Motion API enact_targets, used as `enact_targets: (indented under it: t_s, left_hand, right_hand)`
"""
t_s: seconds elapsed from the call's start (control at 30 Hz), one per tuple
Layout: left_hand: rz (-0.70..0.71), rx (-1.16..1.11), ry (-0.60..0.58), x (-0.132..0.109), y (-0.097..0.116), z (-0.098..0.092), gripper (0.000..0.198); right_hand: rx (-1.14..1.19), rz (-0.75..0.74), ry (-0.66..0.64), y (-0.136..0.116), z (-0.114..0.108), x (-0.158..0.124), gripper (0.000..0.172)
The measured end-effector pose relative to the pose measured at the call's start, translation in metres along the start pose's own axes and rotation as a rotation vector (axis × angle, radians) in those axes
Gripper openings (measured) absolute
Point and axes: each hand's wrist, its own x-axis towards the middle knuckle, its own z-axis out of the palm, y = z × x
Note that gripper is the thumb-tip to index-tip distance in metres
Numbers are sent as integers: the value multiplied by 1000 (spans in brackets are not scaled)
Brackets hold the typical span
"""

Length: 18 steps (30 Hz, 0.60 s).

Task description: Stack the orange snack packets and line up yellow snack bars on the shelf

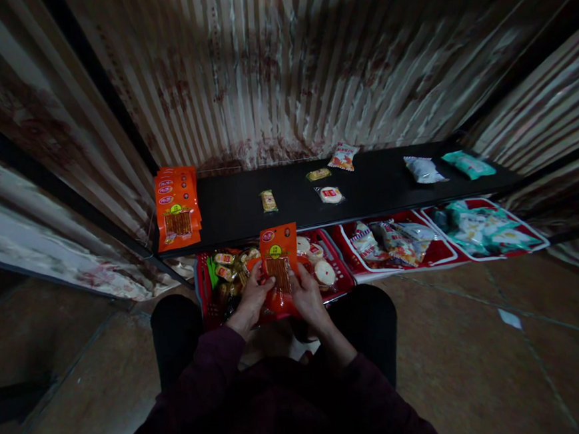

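Two hands clamped on orange packet (278, 246) — left hand (249, 305) on left edge, right hand (309, 300) on right; long axis pointed toward shelf (377, 184) front edge.

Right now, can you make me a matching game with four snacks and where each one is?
1. orange packet
2. orange stack
3. lone teal packet
4. lone round cake

A. shelf, right end
B. shelf, middle
C. in left hand and right hand
D. shelf, left end

Pairs: 1-C, 2-D, 3-A, 4-B
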Motion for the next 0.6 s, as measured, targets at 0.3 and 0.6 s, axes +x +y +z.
enact_targets:
  t_s: [0.3,0.6]
  left_hand:
    - [27,79,24,12,2,-18,25]
    - [132,34,26,12,22,-23,27]
  right_hand:
    - [184,83,-110,0,-4,10,37]
    - [312,182,-195,-1,3,9,44]
